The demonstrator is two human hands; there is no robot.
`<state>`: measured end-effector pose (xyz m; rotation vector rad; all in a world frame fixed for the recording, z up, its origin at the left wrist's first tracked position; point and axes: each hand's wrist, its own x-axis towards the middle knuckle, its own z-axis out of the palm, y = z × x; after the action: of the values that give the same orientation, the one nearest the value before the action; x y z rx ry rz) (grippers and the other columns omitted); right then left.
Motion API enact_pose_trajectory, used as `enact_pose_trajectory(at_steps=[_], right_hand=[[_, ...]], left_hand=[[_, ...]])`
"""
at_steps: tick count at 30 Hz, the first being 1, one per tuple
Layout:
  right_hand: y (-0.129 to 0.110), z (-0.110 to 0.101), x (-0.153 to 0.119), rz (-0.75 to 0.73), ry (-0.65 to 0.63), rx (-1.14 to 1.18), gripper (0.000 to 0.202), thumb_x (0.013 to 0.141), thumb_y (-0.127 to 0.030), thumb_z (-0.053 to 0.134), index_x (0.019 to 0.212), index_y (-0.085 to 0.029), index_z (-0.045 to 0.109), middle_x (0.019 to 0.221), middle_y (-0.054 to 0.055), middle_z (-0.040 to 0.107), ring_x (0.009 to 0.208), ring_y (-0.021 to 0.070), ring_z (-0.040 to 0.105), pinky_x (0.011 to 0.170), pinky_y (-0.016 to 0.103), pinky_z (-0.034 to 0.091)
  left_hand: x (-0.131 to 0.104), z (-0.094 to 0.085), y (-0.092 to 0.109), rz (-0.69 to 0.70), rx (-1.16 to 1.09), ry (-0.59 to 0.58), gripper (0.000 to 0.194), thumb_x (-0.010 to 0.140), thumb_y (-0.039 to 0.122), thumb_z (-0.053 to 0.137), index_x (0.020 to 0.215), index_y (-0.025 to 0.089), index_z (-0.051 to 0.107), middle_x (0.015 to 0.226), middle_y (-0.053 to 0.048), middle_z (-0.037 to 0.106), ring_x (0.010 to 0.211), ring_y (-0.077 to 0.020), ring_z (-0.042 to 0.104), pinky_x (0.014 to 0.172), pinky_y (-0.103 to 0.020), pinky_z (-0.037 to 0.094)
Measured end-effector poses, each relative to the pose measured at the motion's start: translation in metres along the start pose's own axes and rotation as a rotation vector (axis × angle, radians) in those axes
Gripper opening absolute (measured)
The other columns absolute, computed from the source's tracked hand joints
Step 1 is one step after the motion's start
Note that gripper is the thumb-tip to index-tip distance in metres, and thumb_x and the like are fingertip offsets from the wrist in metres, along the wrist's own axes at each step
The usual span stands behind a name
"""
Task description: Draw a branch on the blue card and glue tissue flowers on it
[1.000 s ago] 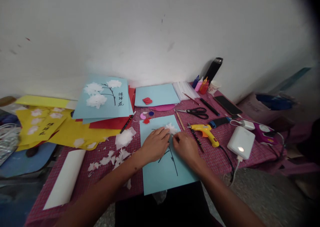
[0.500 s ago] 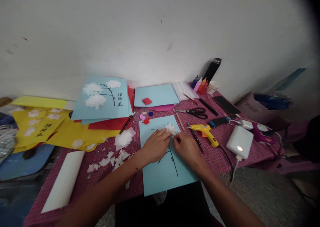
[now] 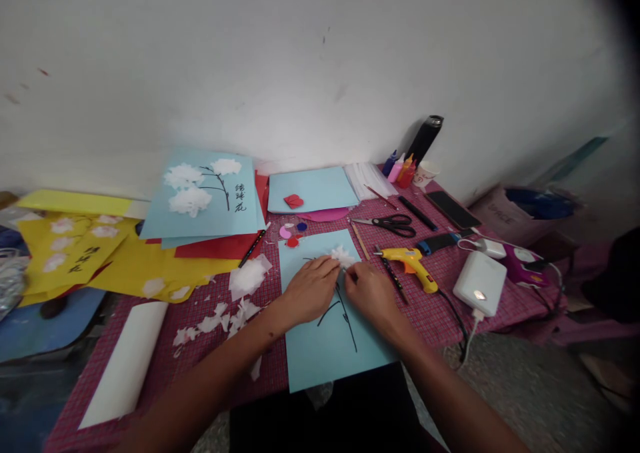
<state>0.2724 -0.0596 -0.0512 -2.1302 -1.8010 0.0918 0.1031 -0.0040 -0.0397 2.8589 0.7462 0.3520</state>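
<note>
A light-blue sheet of paper [image 3: 315, 353] lies before me, with a branch [image 3: 353, 326] drawn on it in black lines. Near its top sits a white tissue-paper flower [image 3: 343, 255]. My left hand [image 3: 313, 288] rests on the sheet, fingers stretched out flat and their tips at the flower's lower left edge. Just below the flower on the right is my right hand [image 3: 370, 293], its fingers curled and thumb close to the forefinger. What those fingers hold, if anything, is too small to tell.
White tissue scraps [image 3: 215, 321] and a tissue stack [image 3: 249, 276] lie left. To the right are scissors [image 3: 387, 224], a yellow glue gun [image 3: 413, 263] and a white power bank [image 3: 480, 283]. A finished blue flower picture [image 3: 200, 220] leans behind, beside paint bottles [image 3: 400, 170] farther right.
My right hand has shifted slightly up and left, closer to the flower. The left hand stays nearly in place on the sheet.
</note>
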Motion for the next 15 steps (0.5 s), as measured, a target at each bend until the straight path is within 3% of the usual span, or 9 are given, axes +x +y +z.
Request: enact_pose_trajectory(at_steps=[15], right_hand=[[-0.013,-0.003,0.006,-0.009,-0.018,-0.135,0.021,0.092,-0.021,0.050,0.085,-0.016,0.070,0.086,0.011,0.072,0.075,0.0215,0.066,0.061,0.030,0.037]], left_hand=[[0.000,0.000,-0.002,-0.031,-0.057,0.017,0.035,0.096,0.018,0.043,0.129,0.014,0.053,0.135,-0.013,0.054,0.128,-0.0260,0.049,0.109,-0.045,0.040]])
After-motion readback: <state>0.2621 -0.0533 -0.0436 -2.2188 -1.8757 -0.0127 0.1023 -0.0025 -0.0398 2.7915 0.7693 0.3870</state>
